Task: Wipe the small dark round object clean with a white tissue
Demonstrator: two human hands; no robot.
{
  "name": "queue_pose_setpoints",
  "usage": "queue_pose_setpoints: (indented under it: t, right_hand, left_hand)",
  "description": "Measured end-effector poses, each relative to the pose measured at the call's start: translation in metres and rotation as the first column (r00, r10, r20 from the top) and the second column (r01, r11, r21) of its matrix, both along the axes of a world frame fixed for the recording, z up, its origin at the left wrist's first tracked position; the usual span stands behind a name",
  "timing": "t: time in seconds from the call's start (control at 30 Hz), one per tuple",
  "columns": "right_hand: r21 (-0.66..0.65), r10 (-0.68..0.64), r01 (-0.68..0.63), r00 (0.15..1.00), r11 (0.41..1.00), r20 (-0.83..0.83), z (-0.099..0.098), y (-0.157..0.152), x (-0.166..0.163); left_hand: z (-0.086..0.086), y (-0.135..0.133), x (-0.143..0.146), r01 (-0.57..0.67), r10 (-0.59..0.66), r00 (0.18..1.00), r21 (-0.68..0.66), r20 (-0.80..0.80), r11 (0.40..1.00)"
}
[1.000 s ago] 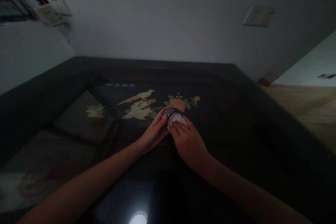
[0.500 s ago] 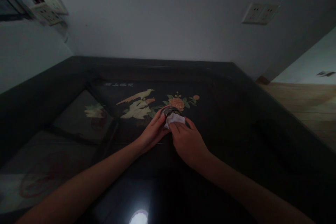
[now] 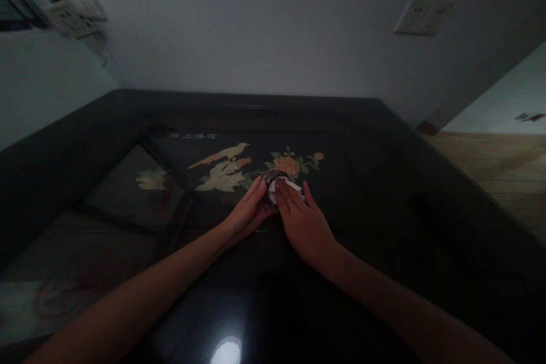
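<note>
Near the middle of the dark glossy table (image 3: 375, 227), my left hand (image 3: 244, 217) grips the left side of a small, round, shiny dark dish-like object (image 3: 273, 174). Its exact kind is hard to make out, since my fingers cover much of it. My right hand (image 3: 307, 232) presses a crumpled white tissue (image 3: 294, 185) against the object, fingers bent over the tissue. Both hands meet just below the orange flower picture (image 3: 286, 165) on the tabletop.
A bird picture (image 3: 226, 153) decorates the tabletop left of the flower. Behind the table rises a pale wall with a double socket (image 3: 425, 17) at right. More sockets (image 3: 81, 0) are at upper left. Wooden floor (image 3: 499, 165) shows beyond the right edge.
My right fingers have shifted slightly up and stretched further over the tissue, pushing it deeper against the dark object. My left hand keeps its grip in nearly the same place.
</note>
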State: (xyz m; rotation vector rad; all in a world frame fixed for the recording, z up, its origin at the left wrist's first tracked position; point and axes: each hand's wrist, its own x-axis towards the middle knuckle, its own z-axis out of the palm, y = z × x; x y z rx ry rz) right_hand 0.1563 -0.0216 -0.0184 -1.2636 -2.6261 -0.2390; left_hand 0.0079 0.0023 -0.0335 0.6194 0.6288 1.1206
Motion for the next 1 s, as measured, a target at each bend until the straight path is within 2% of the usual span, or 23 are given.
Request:
queue_pose_setpoints:
  t: [0.2,0.4,0.57,0.7,0.87,1.0]
  right_hand:
    - [-0.056,0.123,-0.126,0.991,0.991,-0.048,0.005,0.009,0.007]
    - [-0.150,0.263,-0.274,0.960,0.950,-0.093,0.017,0.016,0.016]
    - [-0.170,0.323,-0.339,0.939,0.925,-0.115,0.021,0.022,0.019]
    - [-0.145,0.318,-0.335,0.939,0.931,-0.128,0.019,0.021,0.018]
    - [0.000,0.247,-0.248,0.966,0.969,-0.078,0.012,0.015,0.010]
    - [0.057,0.190,-0.186,0.980,0.981,-0.055,0.009,0.012,0.006]
  left_hand:
    - [-0.003,0.002,-0.001,0.031,-0.031,0.999,-0.004,0.008,0.999]
    - [-0.003,0.001,-0.001,0.040,-0.039,0.999,-0.014,0.015,0.999]
    - [-0.004,0.002,-0.002,0.037,-0.034,0.998,-0.052,0.057,0.998]
    - [-0.004,0.002,-0.002,0.042,-0.038,0.998,-0.077,0.055,0.996]
    - [-0.004,0.003,-0.001,0.036,-0.034,0.998,-0.043,0.048,0.998]
    - [-0.004,0.003,0.000,0.021,-0.021,0.999,-0.031,0.030,0.999]
